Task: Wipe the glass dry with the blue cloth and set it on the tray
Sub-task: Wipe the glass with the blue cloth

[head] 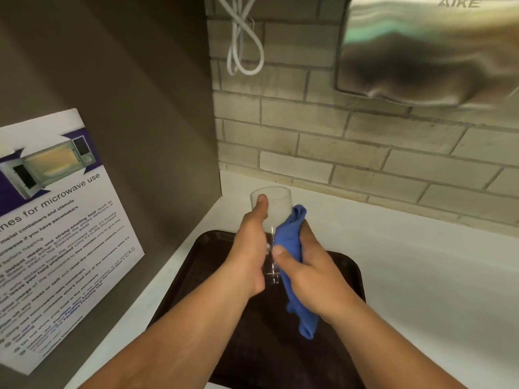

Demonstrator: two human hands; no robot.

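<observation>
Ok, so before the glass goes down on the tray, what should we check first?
1. Left hand grips the glass: ok.
2. Right hand presses the blue cloth on the glass side: ok.
3. Glass fully dry: cannot tell.
4. Glass above the dark tray: ok.
5. Bare tray space to land on: ok, nothing else seen on it.
6. Cloth tail hangs low over the tray and may get under the glass: not ok.

A clear, smooth drinking glass [276, 203] meets a soft, matt blue cloth [289, 248] above a dark brown plastic tray [341, 269] with a dull sheen, on a smooth white countertop [421, 276], below rough pale brick [337, 141] and a brushed-metal hand dryer [427, 49].
</observation>
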